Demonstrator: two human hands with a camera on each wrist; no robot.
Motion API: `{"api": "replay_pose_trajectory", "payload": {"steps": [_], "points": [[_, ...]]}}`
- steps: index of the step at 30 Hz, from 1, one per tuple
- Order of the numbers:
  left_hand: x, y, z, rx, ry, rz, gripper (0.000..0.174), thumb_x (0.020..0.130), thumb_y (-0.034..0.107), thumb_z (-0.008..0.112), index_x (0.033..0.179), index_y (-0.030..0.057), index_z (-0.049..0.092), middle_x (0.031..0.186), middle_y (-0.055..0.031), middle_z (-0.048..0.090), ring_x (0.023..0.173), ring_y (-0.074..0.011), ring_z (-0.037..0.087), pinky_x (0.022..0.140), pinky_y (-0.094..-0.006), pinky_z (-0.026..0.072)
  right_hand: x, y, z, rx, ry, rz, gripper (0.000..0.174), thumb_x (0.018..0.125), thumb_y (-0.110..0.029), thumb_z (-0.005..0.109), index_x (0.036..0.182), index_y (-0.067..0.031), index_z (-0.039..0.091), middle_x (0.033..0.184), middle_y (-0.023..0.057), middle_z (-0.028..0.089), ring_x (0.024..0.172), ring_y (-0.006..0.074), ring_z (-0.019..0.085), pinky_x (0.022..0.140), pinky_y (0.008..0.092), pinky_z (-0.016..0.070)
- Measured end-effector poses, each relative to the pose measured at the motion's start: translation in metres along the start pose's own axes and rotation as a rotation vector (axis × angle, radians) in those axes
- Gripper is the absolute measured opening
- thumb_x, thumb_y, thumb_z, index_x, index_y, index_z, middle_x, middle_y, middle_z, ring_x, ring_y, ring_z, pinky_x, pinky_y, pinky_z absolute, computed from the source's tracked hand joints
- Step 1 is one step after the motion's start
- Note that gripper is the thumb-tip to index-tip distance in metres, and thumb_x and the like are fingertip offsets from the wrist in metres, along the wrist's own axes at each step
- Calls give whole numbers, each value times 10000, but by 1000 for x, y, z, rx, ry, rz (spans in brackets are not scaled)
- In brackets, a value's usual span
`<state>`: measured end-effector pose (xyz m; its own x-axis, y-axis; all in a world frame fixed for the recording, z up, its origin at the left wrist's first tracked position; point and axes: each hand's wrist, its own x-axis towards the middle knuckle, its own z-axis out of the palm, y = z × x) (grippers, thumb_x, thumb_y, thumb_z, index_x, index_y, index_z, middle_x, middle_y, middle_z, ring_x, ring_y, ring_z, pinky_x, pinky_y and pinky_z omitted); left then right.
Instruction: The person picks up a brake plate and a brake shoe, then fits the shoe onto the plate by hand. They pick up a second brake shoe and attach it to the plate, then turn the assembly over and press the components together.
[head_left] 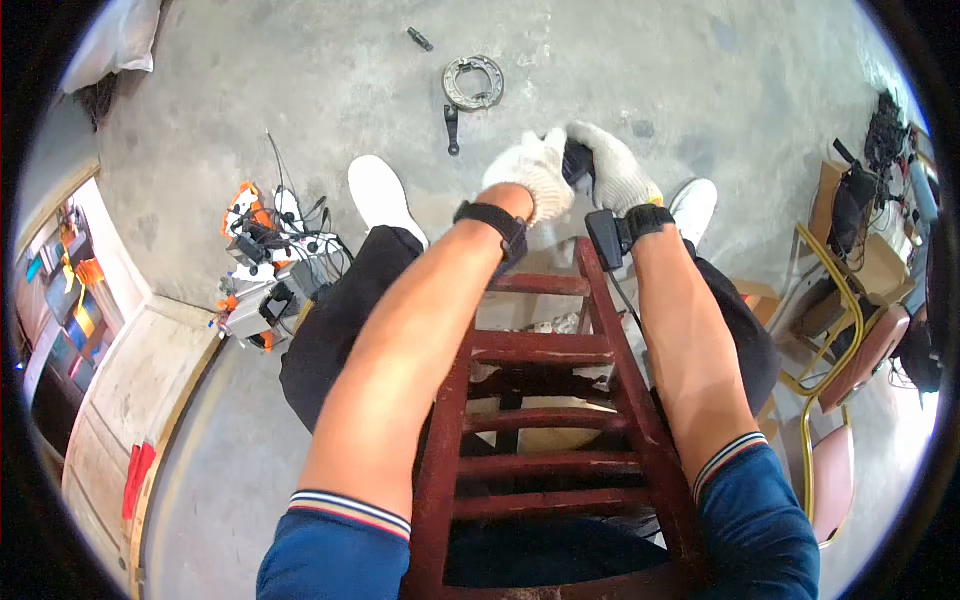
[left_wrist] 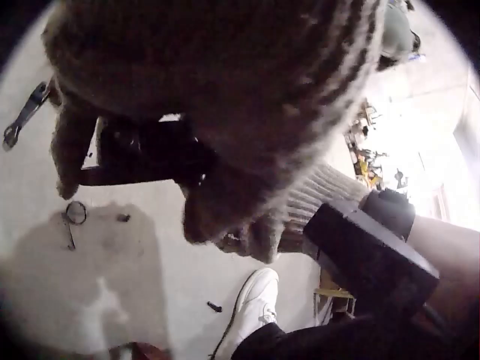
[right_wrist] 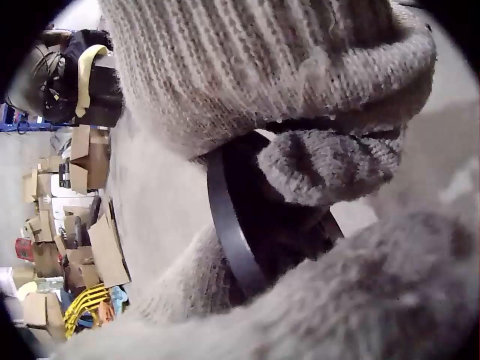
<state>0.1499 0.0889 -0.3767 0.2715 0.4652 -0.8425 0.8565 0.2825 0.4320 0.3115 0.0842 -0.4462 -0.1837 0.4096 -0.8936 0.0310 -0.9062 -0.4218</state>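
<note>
Both hands wear white knitted gloves and meet over the floor, holding a black round part (head_left: 577, 162) between them. In the right wrist view that part (right_wrist: 232, 217) has a smooth curved rim, and the thumb of my right hand (head_left: 612, 168) lies over its inner side. My left hand (head_left: 530, 172) grips it from the other side; in the left wrist view the fingers curl about its dark body (left_wrist: 150, 150). The gloves hide much of it. Beyond the hands lie a ring of brake shoes (head_left: 473, 82), a black lever arm (head_left: 452, 130) and a small dark shaft (head_left: 419, 39).
A dark red wooden chair frame (head_left: 540, 348) stands between the forearms. White shoes (head_left: 380, 195) flank the work area. Cables and orange-white tools (head_left: 275, 250) lie to the left. At right are cardboard boxes (head_left: 880, 250) and a gold-framed chair (head_left: 850, 340).
</note>
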Motion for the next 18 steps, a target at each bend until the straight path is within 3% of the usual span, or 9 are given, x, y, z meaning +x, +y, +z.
{"api": "replay_pose_trajectory", "payload": {"steps": [2, 3, 6, 8, 12, 14, 15, 16, 18], "points": [[-21, 6, -27, 61, 103, -6, 494, 898, 191, 581, 1367, 50, 516, 1326, -339, 595, 1221, -451, 624, 1040, -476, 509, 4, -8, 12, 426, -168, -30, 404, 1062, -419, 577, 996, -37, 690, 861, 73, 701, 732, 173, 622, 655, 335, 517], [-24, -3, -36, 4, 213, 0, 503, 846, 237, 618, 1313, 51, 604, 1146, -289, 705, 1147, -432, 670, 1003, -496, 522, -3, -18, 8, 617, -241, 109, 446, 1062, -475, 570, 1054, -37, 652, 838, 85, 689, 659, 172, 592, 588, 323, 520], [-43, -16, -77, -237, 226, -151, 490, 834, 312, 688, 1235, 30, 656, 1078, -208, 734, 1039, -317, 725, 932, -444, 560, -20, -23, 37, 638, -168, 115, 424, 1057, -459, 582, 1134, -45, 635, 830, 78, 681, 621, 168, 591, 538, 284, 511], [-50, -29, -87, -369, 217, -173, 515, 811, 360, 742, 1179, 4, 685, 989, -127, 731, 924, -197, 728, 792, -361, 597, -19, -21, 52, 665, -347, 150, 363, 1055, -397, 610, 1165, -52, 631, 827, 49, 678, 597, 149, 600, 507, 267, 505], [-85, -27, -89, -333, 364, -148, 446, 857, 302, 722, 1180, -2, 681, 978, -110, 730, 874, -200, 720, 672, -312, 607, -17, -26, 57, 367, -425, -31, 217, 1046, -255, 649, 1158, -69, 664, 851, 23, 697, 591, 99, 608, 497, 247, 500], [-96, -30, -93, -618, 464, 140, 381, 932, 264, 686, 1208, 3, 675, 1000, -91, 735, 848, -203, 720, 596, -297, 600, -14, -25, 53, 452, -467, 0, 211, 1038, -243, 656, 1144, -63, 687, 801, 22, 702, 571, 102, 601, 515, 262, 516], [-107, -32, -106, -625, 469, 121, 381, 932, 264, 686, 1208, 3, 675, 1000, -91, 735, 848, -203, 720, 596, -297, 600, -21, -30, 56, 516, -446, 20, 198, 1034, -223, 657, 1136, -56, 692, 776, 25, 702, 561, 107, 599, 515, 273, 514], [-131, -18, -135, -1054, 214, 149, 270, 967, 228, 645, 1123, 13, 693, 911, -91, 726, 761, -198, 695, 598, -310, 578, -29, -32, 61, 514, -457, 36, 198, 1034, -223, 657, 1136, -56, 692, 776, 25, 702, 561, 107, 599, 515, 273, 514], [-153, -9, -142, -1470, -54, 164, 204, 1003, 192, 603, 1038, 23, 712, 823, -92, 717, 674, -194, 670, 601, -323, 556, -38, -32, 67, 263, -156, 129, 168, 1027, -200, 631, 1055, -48, 698, 786, 31, 696, 604, 109, 603, 524, 284, 485]]}}
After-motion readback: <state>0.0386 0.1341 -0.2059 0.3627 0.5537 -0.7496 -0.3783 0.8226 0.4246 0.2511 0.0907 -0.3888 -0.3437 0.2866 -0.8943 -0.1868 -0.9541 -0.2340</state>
